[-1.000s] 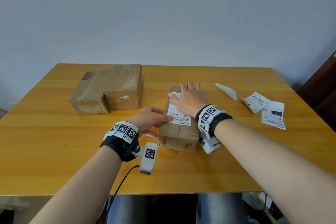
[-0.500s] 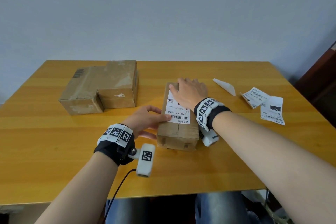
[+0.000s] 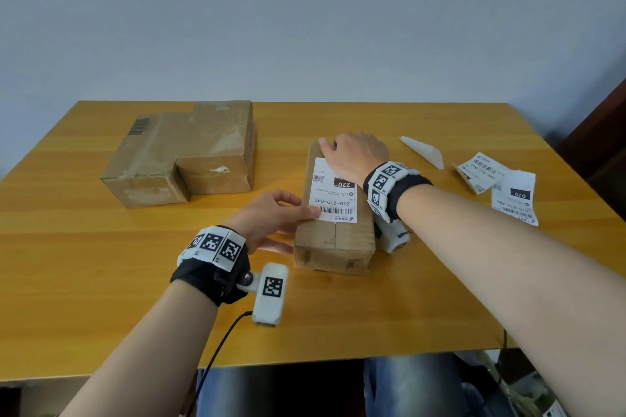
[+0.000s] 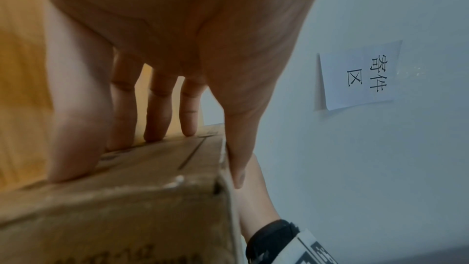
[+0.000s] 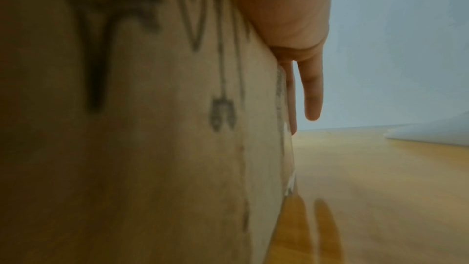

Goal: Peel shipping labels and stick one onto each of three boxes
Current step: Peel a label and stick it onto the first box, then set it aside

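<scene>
— Both hands on box (image 3: 333,240)?
— Yes. Left hand (image 3: 271,217) at nine o'clock, fingers (image 4: 154,107) straight, thumb pinning label (image 3: 333,195). Right hand (image 3: 355,154) flat at twelve o'clock, gripping nothing.

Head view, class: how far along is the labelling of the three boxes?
Done: nothing fully. In hand: a label lies on the narrow box; the right hand presses its far end, the left hand its near corner. Left: two boxes at the left show no such label; two loose labels wait at the right.
</scene>
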The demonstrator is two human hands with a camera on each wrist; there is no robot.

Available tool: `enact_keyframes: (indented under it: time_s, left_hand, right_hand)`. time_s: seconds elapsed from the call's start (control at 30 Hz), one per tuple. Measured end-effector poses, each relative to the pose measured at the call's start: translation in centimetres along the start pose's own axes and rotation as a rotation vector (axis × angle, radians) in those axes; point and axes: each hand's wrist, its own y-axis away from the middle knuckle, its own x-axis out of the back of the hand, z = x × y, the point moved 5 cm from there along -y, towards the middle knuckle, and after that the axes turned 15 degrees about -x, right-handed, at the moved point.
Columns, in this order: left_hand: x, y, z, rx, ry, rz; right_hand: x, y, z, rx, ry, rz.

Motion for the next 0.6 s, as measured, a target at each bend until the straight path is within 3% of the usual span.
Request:
enact_keyframes:
  time_s: [0.6]
  left_hand:
    - [0.2, -0.5, -0.2, 0.004, 0.01, -0.069]
  right_hand:
    - [0.3, -3.0, 0.0, 0.052, 0.003, 0.078]
